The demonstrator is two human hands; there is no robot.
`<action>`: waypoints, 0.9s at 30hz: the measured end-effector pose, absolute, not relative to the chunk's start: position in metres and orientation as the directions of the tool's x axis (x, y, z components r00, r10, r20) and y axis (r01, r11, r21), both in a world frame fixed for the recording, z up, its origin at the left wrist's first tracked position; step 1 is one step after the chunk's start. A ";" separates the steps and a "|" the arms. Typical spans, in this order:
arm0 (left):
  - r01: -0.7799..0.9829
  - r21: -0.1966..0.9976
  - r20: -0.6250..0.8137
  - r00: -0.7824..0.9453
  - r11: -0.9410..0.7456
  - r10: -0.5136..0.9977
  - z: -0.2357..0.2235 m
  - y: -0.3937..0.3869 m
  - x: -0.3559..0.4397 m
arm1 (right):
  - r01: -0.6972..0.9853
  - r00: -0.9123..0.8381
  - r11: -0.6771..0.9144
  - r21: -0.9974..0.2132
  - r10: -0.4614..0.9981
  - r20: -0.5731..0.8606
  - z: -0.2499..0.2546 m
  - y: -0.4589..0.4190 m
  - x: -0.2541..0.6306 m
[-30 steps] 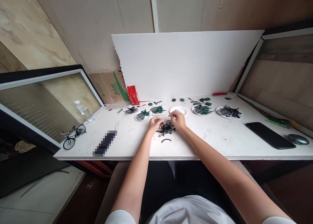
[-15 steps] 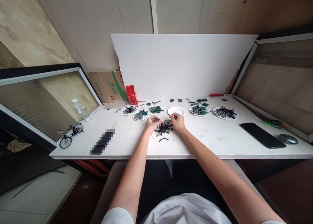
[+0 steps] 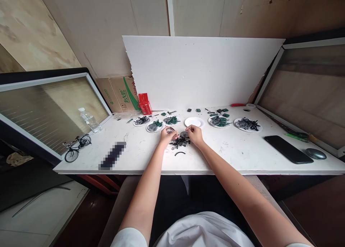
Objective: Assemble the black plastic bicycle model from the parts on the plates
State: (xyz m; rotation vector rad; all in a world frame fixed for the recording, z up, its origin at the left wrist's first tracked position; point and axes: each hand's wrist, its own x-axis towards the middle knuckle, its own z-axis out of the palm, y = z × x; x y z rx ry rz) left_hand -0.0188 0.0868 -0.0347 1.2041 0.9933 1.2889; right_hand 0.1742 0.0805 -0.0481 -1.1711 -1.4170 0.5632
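My left hand point(image 3: 166, 137) is closed in a pinch at the left of a pile of black model bicycle parts point(image 3: 180, 142), on a spoked wheel point(image 3: 169, 130) that shows above its fingers. Across the pile, my right hand point(image 3: 196, 135) has thumb and forefinger pressed together; anything between them is too small to make out. A second spoked wheel point(image 3: 184, 134) lies in the pile between both hands. Just nearer to me is a curved black strip point(image 3: 180, 153). Behind the right hand stands a white paper plate point(image 3: 194, 122).
Plates with black and green parts point(image 3: 154, 126) stand left and right, with green pieces point(image 3: 225, 115) behind. An assembled model bicycle point(image 3: 78, 147) and a water bottle point(image 3: 90, 121) are at left. A black phone point(image 3: 288, 149) and a mouse point(image 3: 316, 153) lie at right.
My left hand's fingers have curled in slightly beside the wheel. My right hand has shifted a little to the left. The parts on the table look the same.
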 end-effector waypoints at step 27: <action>-0.144 0.973 0.178 -0.012 -0.178 0.984 -0.030 0.082 -0.019 | 0.648 -0.171 0.499 -0.576 0.832 0.528 -0.045 0.071 0.170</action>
